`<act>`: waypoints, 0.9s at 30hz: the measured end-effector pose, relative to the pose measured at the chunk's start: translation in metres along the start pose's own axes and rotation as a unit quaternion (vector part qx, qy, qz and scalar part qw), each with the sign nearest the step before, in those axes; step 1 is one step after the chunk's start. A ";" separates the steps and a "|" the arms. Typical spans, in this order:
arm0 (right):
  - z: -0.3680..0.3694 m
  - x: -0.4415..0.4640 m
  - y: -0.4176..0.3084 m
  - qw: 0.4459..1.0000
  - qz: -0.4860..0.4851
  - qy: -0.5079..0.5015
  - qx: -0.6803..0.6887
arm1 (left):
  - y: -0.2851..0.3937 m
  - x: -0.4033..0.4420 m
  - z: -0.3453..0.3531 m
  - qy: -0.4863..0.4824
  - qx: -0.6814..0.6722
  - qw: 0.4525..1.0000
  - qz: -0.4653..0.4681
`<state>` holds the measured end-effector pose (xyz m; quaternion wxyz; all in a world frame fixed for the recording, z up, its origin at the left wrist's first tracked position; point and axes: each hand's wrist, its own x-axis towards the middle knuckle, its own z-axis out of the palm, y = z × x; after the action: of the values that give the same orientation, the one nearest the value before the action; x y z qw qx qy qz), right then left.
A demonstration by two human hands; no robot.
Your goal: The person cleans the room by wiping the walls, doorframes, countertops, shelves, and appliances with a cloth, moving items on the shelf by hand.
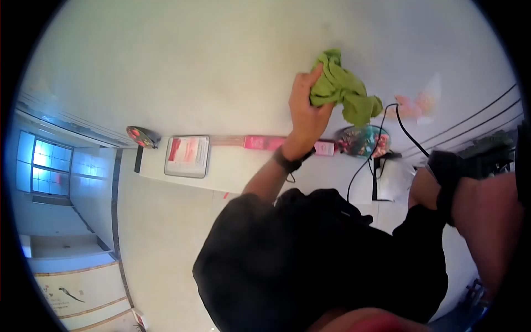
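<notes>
My left hand (308,105), with a dark band at the wrist, is closed around a crumpled green cloth (344,91). It presses the cloth against a broad pale surface (221,72). Part of the cloth hangs loose to the right, close to a thin black cable (396,105). Just below the hand lies a long pink box (265,143), partly covered by my wrist. A round multicoloured object (362,141) sits to the right of the box. My right arm (487,216) shows at the right edge with a black band on it, but I cannot see the right hand.
A rimmed rectangular panel (188,156) with red and white print lies on the white ledge (152,160). Another round patterned object (141,136) is at its left end. Pink flower decoration (417,105) marks the pale surface at right. A window (51,163) is far left.
</notes>
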<state>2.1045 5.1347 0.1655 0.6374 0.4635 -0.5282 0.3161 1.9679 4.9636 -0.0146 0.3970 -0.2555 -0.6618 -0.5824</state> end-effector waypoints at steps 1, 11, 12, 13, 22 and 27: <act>0.001 -0.005 0.006 1.000 0.028 -0.004 -0.014 | 0.001 0.001 0.001 0.010 -0.008 1.000 -0.007; 0.052 -0.129 0.058 0.912 0.349 -0.160 -0.143 | -0.005 0.047 0.046 0.075 -0.120 0.990 -0.027; 0.057 -0.139 0.066 0.912 0.353 -0.139 -0.155 | -0.007 0.054 0.052 0.077 -0.130 0.988 -0.043; 0.062 -0.148 0.080 0.916 0.331 -0.130 -0.187 | -0.014 0.063 0.058 0.076 -0.131 0.987 -0.047; 0.111 -0.218 0.143 0.908 0.266 -0.145 -0.287 | -0.078 0.061 0.018 -0.063 0.118 0.990 -0.056; 0.160 -0.214 0.140 0.926 0.236 -0.151 -0.252 | -0.105 0.056 -0.021 -0.024 0.156 0.985 -0.062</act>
<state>1.8669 5.0574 -0.0030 0.5530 0.1920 -0.7743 0.2404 1.8572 4.9166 -0.0280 0.3794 -0.1628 -0.7685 -0.4889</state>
